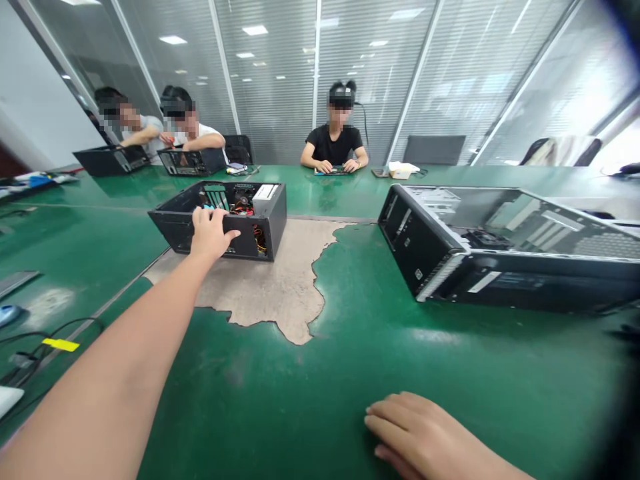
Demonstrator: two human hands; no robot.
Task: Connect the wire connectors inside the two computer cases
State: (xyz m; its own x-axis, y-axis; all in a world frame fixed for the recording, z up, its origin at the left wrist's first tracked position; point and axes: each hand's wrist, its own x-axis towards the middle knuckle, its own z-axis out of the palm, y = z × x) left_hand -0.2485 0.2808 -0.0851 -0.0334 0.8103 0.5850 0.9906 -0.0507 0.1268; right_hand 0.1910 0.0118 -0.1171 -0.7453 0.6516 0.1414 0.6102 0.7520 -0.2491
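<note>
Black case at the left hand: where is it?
The black case is left of centre in the head view, over the tan patch, the left hand on its near edge.

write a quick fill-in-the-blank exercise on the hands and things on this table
1. The bare hand touching the small, open, black metal computer case is the person's ____ one.
2. The glossy tabletop under the bare right hand is coloured ____.
3. In the picture, the large black-and-silver metal case stands to the small case's ____.
4. The little flat tag at far left is coloured ____.

Missing words: left; green; right; yellow
</note>
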